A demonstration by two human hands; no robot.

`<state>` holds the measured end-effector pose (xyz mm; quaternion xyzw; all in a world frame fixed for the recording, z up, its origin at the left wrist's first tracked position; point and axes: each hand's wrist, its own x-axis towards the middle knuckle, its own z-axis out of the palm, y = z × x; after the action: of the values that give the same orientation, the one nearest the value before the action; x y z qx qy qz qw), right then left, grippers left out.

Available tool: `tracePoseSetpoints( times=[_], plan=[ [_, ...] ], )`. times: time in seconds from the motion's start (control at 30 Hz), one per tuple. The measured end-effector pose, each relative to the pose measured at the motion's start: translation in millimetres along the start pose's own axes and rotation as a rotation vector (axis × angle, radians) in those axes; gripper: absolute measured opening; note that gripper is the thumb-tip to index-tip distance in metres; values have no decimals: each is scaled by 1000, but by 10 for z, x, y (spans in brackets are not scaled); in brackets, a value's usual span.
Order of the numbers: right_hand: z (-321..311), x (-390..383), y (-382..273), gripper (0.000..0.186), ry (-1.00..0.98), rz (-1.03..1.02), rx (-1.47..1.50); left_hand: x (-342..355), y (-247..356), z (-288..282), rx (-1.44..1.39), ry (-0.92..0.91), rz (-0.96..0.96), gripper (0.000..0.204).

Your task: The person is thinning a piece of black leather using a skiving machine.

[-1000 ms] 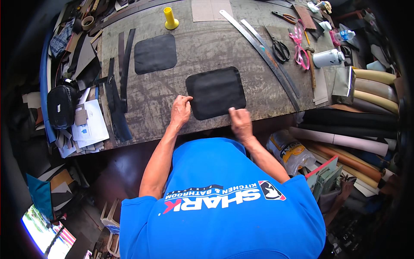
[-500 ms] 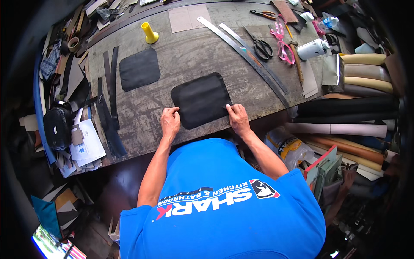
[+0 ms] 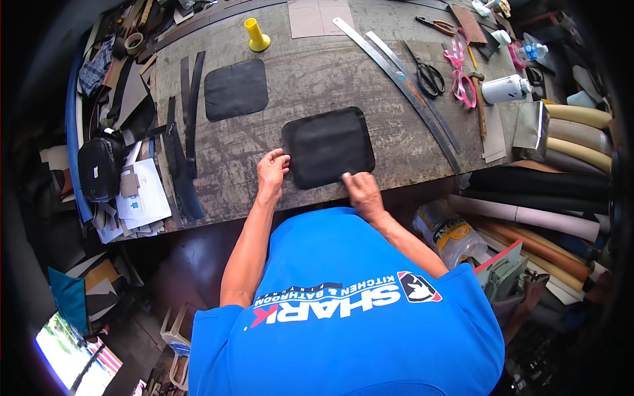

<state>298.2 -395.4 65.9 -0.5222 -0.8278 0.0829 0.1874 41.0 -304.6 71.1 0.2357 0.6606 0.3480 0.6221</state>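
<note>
A black rounded-corner panel (image 3: pixel 329 146), which looks like leather, lies flat near the table's front edge. My left hand (image 3: pixel 271 175) is at its left edge, fingers partly bent and a little apart, the tips touching or just beside the rim. My right hand (image 3: pixel 364 197) is closed at the lower right edge, its fingertips on the border; slight blur softens it. A second, smaller black panel (image 3: pixel 236 90) lies farther back to the left. Dark narrow strips (image 3: pixel 193 112) lie left of it.
A yellow flared tube (image 3: pixel 257 36) stands at the back. To the right lie metal rulers (image 3: pixel 403 82), black scissors (image 3: pixel 429 76), pink-handled scissors (image 3: pixel 460 79), a hammer (image 3: pixel 480 109) and a white bottle (image 3: pixel 505 89). Material rolls (image 3: pixel 528 214) are stacked at right; papers (image 3: pixel 144 198) at left.
My right hand has slid from the panel's right edge to its lower edge. My left hand's fingers have loosened at the left edge. The whole view has shifted a little.
</note>
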Motion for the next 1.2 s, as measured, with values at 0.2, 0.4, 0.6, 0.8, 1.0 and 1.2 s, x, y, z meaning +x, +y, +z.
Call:
tracePoseSetpoints(
  times=[0.2,0.4,0.6,0.8,1.0,1.2],
  plan=[
    [436,618,-688,31,-129,-341,188,26,-5,61,92,54,71,38],
    [96,295,-319,32,-56,-133,176,103,-65,40,204,2,121,39],
    [-156,19,456,32,67,111,-11,230,-123,105,306,-56,147,32],
    [-9,1008,1021,26,147,175,27,175,-127,389,151,-145,16,34],
    [-565,1080,1621,13,408,138,62,-110,-325,234,57,58,66,28],
    [-1257,-300,3139,22,333,569,-316,-366,-777,423,-345,306,-5,21]
  ],
)
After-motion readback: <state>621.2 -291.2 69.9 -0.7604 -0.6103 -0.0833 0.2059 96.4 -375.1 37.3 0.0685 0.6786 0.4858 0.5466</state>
